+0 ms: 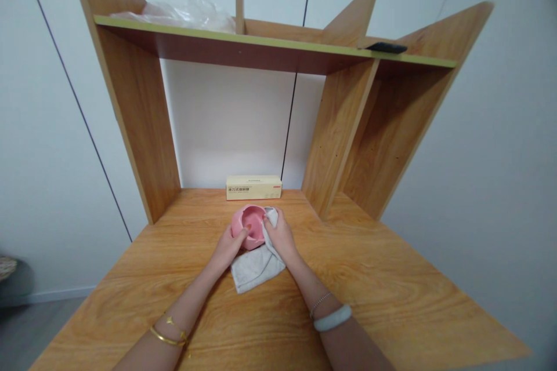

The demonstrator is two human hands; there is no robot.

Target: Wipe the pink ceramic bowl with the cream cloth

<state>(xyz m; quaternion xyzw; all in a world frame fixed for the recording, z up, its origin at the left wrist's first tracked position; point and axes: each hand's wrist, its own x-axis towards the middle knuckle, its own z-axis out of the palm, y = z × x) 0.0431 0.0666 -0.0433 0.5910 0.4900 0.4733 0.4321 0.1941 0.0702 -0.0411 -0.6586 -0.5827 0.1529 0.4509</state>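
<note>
A pink bowl [251, 221] with a wavy rim is tilted so that its inside faces me. My left hand [231, 245] grips its left side, the thumb over the rim. On the right side, my right hand [281, 235] pinches a light grey cloth [256, 268] against the bowl's rim. The cloth hangs down below the bowl, its lower part spread over the wooden desk [361, 290]. The fingers behind the bowl are hidden.
A cream-coloured long box [253, 188] with printed lettering stands just behind the bowl. Wooden shelving [339, 127] rises at the back and sides. On its upper shelf lie clear plastic wrapping [187, 14] and a dark flat object [386, 47].
</note>
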